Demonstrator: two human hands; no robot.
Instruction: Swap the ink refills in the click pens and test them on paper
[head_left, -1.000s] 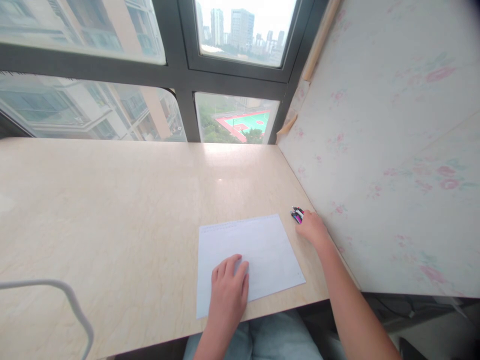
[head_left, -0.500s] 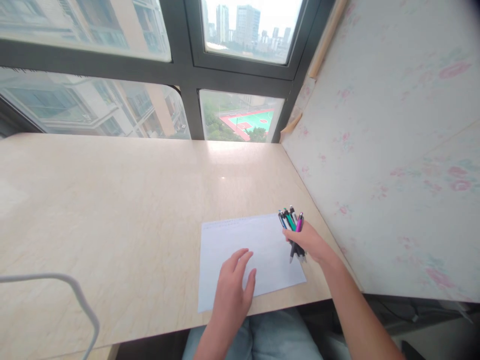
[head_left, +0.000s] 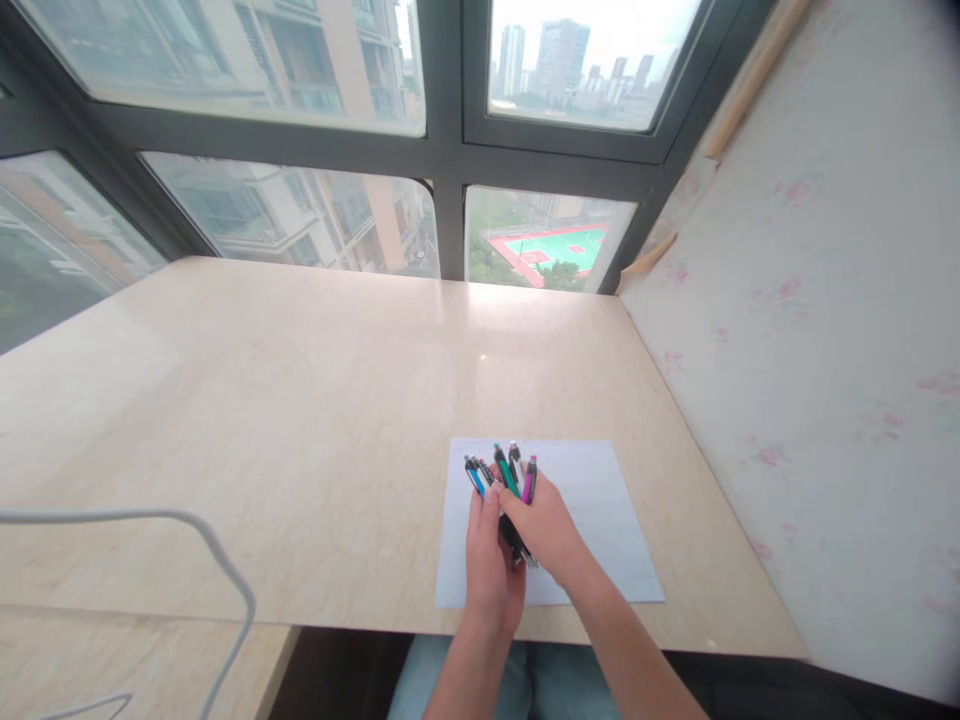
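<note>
Several pens point(head_left: 509, 478) with blue, green, white and purple barrels are bunched between my two hands, clips up and dark grips down. My right hand point(head_left: 546, 528) is closed round the bundle from the right, its thumb across the front. From the left, my left hand point(head_left: 487, 565) is closed against the same pens, thumb up beside the blue one. Behind and below the hands lies a white sheet of paper point(head_left: 600, 520), with faint writing along its top edge. The lower pen tips are partly hidden by the fingers.
The sheet lies on a beige stone-look desk point(head_left: 300, 420) near its front edge. A grey cable point(head_left: 214, 545) loops over the left side. The flowered wall point(head_left: 810, 400) bounds the right, and dark-framed windows point(head_left: 450, 230) stand behind.
My right hand has brought the pens left, over the middle of the sheet. My left hand has come up from the paper and closed on them too. The view has shifted left.
</note>
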